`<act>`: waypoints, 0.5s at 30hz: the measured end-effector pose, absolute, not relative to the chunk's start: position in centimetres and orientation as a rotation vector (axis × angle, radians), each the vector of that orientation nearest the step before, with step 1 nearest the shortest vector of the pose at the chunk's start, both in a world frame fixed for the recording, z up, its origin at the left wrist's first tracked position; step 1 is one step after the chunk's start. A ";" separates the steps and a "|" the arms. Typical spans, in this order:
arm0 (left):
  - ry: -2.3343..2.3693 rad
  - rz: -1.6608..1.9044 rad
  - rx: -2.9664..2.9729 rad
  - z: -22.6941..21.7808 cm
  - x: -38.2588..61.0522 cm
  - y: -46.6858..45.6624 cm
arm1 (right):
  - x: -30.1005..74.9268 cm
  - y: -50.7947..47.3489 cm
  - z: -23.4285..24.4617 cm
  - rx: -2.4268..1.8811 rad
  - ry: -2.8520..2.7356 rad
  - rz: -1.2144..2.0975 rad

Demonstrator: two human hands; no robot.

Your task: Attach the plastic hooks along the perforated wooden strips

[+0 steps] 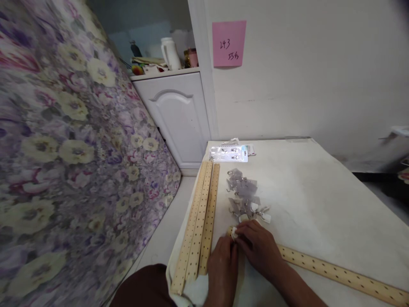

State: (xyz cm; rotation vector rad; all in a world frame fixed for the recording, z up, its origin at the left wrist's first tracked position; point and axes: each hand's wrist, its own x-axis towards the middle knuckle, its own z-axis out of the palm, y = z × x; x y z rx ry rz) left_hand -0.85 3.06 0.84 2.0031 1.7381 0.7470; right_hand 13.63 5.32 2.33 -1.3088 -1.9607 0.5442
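My left hand point(223, 264) is closed at the near-left end of a perforated wooden strip point(332, 270), its fingertips against the wood. Close beside it, my right hand point(257, 245) pinches a small white piece point(234, 233) at that same end; its exact kind is hard to make out. From under my right hand and wrist the strip runs out to the right edge of the view. Just beyond my fingers lies a pile of metal hooks with clear grey backings point(244, 187). Some small white hooks point(265, 217) sit at its near side.
More perforated wooden strips point(200, 221) lie side by side along the left edge of the white-covered table point(303, 183). A blister pack of hooks point(228, 154) is at the far edge, by the wall. Floral fabric point(79, 149) hangs to the left, near a white cabinet point(179, 115).
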 end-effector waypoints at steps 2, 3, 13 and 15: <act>1.739 0.744 2.002 0.8 -0.9 3.1 | 13.6 5.3 2.3 -1.296 -1.967 0.538; 1.743 0.736 2.003 0.8 -0.9 3.1 | 13.6 5.4 2.3 -1.291 -1.972 0.534; 1.726 0.722 2.013 1.0 -0.8 3.2 | 13.6 5.4 2.8 -1.350 -2.034 0.542; 1.728 0.727 2.023 1.1 -0.8 3.2 | 13.5 5.4 2.9 -1.344 -2.050 0.528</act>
